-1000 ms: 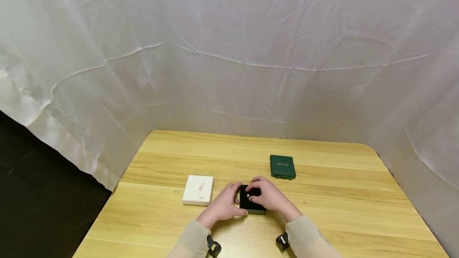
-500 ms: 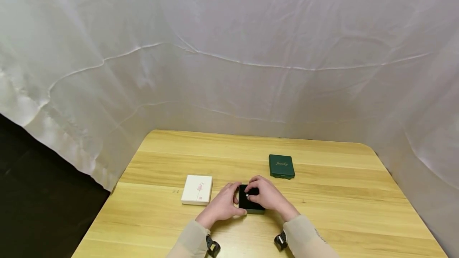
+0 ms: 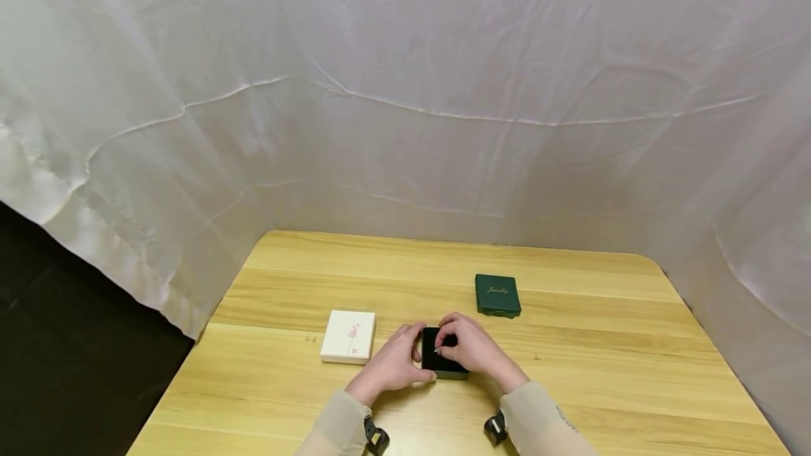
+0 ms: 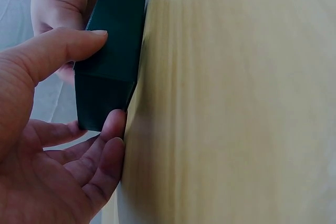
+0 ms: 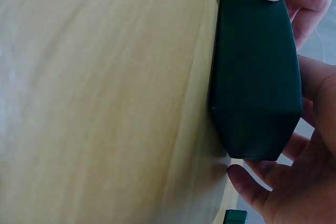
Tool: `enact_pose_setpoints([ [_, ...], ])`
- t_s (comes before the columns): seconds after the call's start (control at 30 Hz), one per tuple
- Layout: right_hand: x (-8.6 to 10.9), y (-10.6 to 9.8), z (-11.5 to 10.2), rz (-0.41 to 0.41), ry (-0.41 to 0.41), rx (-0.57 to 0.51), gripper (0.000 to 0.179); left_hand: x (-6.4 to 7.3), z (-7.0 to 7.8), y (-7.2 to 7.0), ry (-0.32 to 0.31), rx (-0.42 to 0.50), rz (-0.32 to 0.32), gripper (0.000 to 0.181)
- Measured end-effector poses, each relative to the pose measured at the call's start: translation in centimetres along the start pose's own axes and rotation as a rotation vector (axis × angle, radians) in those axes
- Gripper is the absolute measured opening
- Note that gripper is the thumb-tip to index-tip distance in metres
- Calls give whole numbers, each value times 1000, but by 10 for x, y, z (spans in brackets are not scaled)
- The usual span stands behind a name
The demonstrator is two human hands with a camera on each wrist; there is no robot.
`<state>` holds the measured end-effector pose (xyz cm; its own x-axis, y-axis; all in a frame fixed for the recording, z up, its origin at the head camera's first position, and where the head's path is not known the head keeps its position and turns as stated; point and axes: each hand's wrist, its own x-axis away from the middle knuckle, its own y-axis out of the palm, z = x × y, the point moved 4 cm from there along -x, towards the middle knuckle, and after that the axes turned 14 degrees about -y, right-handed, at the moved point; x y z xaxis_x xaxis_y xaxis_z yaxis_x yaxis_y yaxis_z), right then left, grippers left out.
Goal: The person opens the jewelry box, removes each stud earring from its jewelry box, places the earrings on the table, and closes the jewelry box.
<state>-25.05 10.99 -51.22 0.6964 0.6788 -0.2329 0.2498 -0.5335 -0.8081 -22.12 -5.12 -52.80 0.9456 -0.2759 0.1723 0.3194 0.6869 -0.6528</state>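
Observation:
An open dark green jewelry box (image 3: 451,374) with a black padded insert (image 3: 448,363) lies on the table between both hands. My left hand (image 3: 394,363) grips it from the left, thumb (image 4: 86,44) on the near wall and fingers round the left side. Over the insert, my right hand (image 3: 472,347) pinches a small silvery star-shaped piece of jewelry (image 3: 436,350) between thumb and index finger. The piece is mostly hidden by the fingertips. In the right wrist view the green box wall (image 5: 257,51) hides what those fingertips hold.
A green lid (image 3: 498,294) with gold lettering lies on the wooden table (image 3: 602,343), behind the right hand. To the left of the left hand is a white box (image 3: 348,335) with a pink flower print. A pale curtain (image 3: 405,125) hangs behind the table.
The right fingertips have closed on the star-shaped piece, which now looks tilted and partly covered; before, its star face showed on the insert. The left hand and the box have stayed in place.

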Motion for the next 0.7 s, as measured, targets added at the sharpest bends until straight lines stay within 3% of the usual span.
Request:
enact_pose_setpoints([
  [0.33,0,2,2,-4,0,-3,23,1,1,0,-6,-1,2,90],
  [0.7,0,1,-1,5,-5,4,22,0,1,0,16,3,13,89],
])
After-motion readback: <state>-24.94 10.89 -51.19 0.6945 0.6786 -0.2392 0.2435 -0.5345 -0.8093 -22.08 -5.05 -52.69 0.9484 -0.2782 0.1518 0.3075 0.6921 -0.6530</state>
